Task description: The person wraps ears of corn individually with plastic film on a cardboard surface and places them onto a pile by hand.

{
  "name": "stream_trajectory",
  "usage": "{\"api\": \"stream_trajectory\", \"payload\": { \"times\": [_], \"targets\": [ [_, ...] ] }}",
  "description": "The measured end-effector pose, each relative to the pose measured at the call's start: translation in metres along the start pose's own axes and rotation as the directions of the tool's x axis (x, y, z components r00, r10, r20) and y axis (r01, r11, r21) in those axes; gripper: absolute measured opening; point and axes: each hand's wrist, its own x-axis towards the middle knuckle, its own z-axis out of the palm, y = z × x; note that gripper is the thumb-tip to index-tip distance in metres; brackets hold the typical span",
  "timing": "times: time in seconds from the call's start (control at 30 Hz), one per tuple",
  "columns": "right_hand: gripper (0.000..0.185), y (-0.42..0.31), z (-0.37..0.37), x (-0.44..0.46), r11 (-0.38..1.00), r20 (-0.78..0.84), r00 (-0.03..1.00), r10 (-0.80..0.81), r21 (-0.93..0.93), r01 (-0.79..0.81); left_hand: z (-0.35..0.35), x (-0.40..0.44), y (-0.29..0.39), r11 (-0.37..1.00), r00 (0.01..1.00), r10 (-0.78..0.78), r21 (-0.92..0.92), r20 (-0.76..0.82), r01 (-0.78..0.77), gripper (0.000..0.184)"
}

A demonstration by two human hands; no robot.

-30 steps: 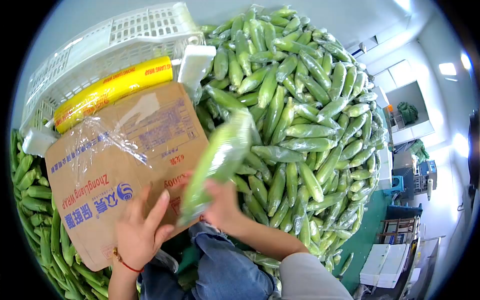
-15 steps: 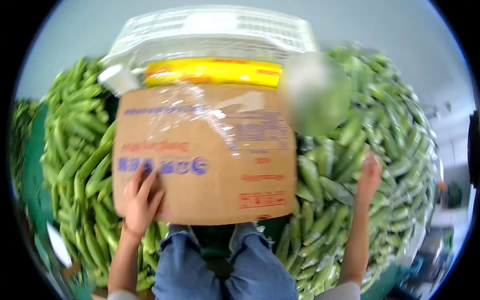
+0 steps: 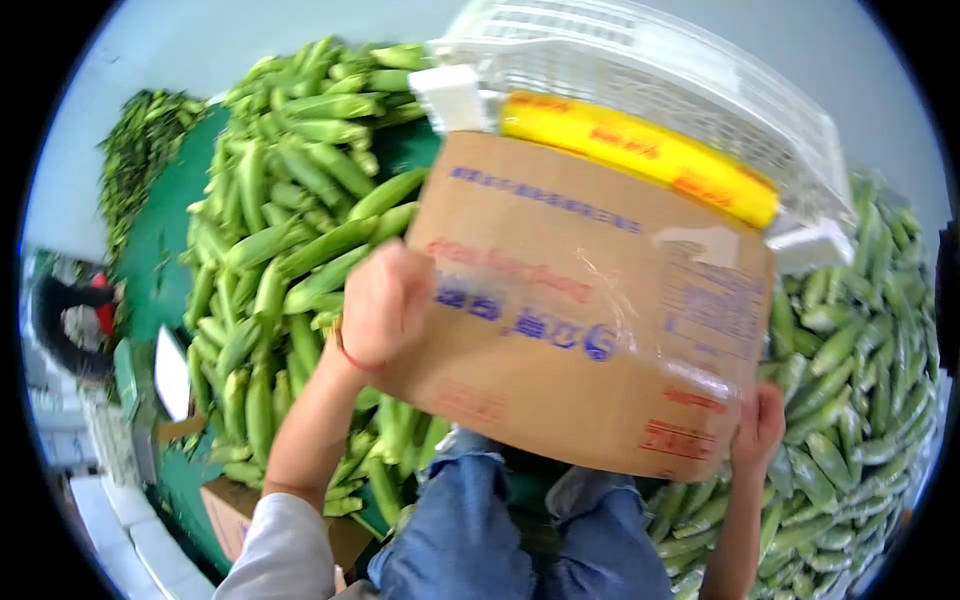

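"Looking at the bare corn (image 3: 325,247) first, where do we place it?"

"We see it heaped left of the cardboard (image 3: 560,390), with the nearest ears reaching towards its left edge, close to our left hand (image 3: 388,305)."

"How would we expect an ear to handle?"

"Firm and fairly light, we judge, with a smooth husk that could slide in a loose grip. We would take it round the thick middle, not by the tapered end."

"What are our hands grasping?"

"Our left is blurred and curled at the cardboard's left edge; we cannot tell whether it grips anything. Our right hand (image 3: 760,425) has its fingers bent at the cardboard's right edge, and we cannot tell whether it holds anything either."

"And further out?"

"We have a yellow roll (image 3: 640,155) along the cardboard's far edge, a white crate (image 3: 650,40) beyond that, film-wrapped corn (image 3: 840,350) to its right, our jeans (image 3: 465,525) below its near edge, and another person (image 3: 48,320) well off to its left."
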Motion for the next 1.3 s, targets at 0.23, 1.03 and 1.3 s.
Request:
{"api": "stream_trajectory", "payload": {
  "times": [0.23, 1.03, 1.3],
  "targets": [
    [0.002, -0.023, 0.012, -0.073, 0.968, 0.365, 0.931, 0.034, -0.245, 0.061, -0.042, -0.174, 0.029, 0.985, 0.954, 0.124, 0.080, 0.273, -0.151, 0.018],
    [0.009, -0.027, 0.014, -0.067, 0.967, 0.352, 0.925, 0.145, -0.247, -0.058, -0.108, -0.229, -0.037, 0.328, 0.349, -0.937, -0.385, -0.016, 0.862, 0.061],
    [0.010, -0.044, 0.028, -0.078, 0.873, 0.231, 0.973, -0.029, -0.468, 0.137, -0.022, -0.038, 0.099, 0.986, 0.925, 0.163, -0.027, 0.344, -0.163, 0.054]
  ]
}}
